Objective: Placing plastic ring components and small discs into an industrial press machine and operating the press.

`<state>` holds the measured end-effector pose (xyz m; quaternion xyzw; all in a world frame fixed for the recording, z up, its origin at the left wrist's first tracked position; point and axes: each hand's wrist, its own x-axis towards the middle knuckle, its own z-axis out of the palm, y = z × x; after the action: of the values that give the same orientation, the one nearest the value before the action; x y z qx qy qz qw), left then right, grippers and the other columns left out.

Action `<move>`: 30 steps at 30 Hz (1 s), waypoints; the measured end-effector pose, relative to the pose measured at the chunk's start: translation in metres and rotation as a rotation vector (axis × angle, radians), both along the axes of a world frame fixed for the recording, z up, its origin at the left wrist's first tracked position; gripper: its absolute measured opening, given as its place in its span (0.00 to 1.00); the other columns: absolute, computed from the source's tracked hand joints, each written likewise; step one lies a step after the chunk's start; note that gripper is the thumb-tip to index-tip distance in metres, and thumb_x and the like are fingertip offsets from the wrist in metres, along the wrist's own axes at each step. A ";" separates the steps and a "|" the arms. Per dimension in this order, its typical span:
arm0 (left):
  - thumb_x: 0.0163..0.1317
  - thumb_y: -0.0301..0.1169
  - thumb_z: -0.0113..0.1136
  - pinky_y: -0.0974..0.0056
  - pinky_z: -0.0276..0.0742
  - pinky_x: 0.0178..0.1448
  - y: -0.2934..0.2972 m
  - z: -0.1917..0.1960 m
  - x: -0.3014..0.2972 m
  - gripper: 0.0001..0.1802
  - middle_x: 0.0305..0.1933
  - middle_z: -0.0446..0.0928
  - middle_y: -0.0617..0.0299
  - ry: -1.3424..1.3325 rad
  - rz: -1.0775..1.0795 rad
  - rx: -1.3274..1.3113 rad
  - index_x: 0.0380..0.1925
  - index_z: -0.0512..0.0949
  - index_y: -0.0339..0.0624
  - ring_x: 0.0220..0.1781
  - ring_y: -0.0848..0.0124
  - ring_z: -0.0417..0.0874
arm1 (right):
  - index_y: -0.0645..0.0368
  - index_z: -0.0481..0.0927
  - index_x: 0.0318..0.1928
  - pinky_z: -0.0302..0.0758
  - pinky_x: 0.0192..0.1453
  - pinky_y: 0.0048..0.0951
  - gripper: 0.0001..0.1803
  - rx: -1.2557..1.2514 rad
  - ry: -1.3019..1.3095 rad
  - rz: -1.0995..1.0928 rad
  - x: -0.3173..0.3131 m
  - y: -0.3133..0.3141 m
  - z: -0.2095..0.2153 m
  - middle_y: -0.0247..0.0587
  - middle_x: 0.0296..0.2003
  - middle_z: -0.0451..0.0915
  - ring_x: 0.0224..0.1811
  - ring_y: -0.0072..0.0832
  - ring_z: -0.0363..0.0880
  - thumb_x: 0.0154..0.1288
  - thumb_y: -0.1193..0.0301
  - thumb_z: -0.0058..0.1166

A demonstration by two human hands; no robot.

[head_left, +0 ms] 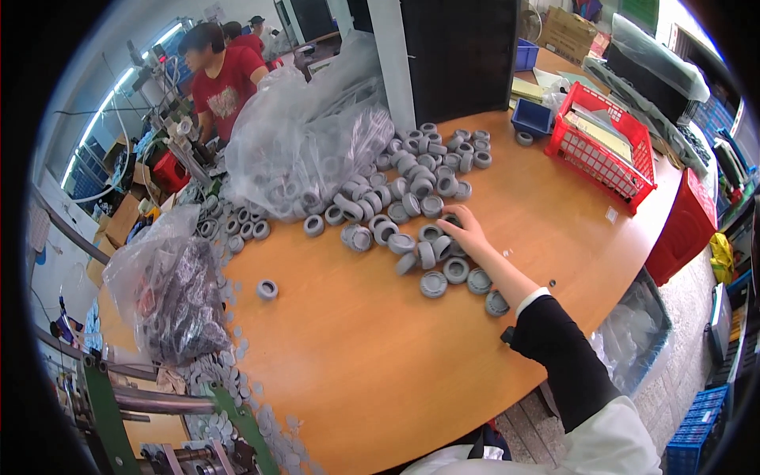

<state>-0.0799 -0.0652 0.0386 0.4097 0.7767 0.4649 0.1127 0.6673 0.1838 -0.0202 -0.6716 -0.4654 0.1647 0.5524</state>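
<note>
My right hand (469, 231) reaches over the right side of a pile of grey wheel-shaped rings (408, 178) on the table. Its thumb and fingers curl round one grey ring (452, 220), which is partly covered by the fingers. Nearer to me, below the hand, lie several more rings, some hollow and some with a closed face, such as the ring (433, 284). A single ring (267, 289) lies apart on the left of the tabletop. My left hand is out of the picture.
A large clear plastic bag (293, 134) holds rings behind the pile; a smaller bag (170, 289) stands left. Flat grey discs (273, 435) line the left edge by a green-framed machine (103, 412). A red basket (606, 150) sits far right. A person in red (226, 87) is beyond.
</note>
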 end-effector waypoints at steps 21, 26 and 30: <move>0.56 0.24 0.55 0.59 0.74 0.44 0.046 0.048 0.111 0.04 0.31 0.79 0.53 0.294 -0.763 0.272 0.27 0.79 0.37 0.36 0.57 0.80 | 0.62 0.67 0.62 0.57 0.68 0.31 0.29 -0.132 0.278 0.371 -0.127 -0.073 0.060 0.46 0.62 0.66 0.67 0.33 0.60 0.68 0.56 0.50; 0.57 0.25 0.56 0.57 0.71 0.55 0.106 0.062 0.200 0.09 0.43 0.80 0.51 0.155 -1.074 0.268 0.38 0.79 0.36 0.49 0.53 0.78 | 0.60 0.63 0.64 0.54 0.71 0.36 0.30 -0.181 -0.111 0.323 -0.122 -0.144 -0.002 0.50 0.68 0.55 0.71 0.39 0.53 0.67 0.59 0.50; 0.57 0.35 0.61 0.52 0.63 0.64 0.171 0.073 0.272 0.24 0.56 0.73 0.47 0.161 -1.172 0.281 0.54 0.72 0.39 0.63 0.46 0.68 | 0.60 0.66 0.63 0.55 0.71 0.38 0.31 -0.106 -0.106 0.456 -0.205 -0.140 0.023 0.55 0.68 0.55 0.71 0.45 0.53 0.63 0.60 0.55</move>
<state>0.1919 0.1055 0.1117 0.8140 0.3589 0.3913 0.2358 0.4623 0.0433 0.0025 -0.5848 -0.6243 0.2738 0.4396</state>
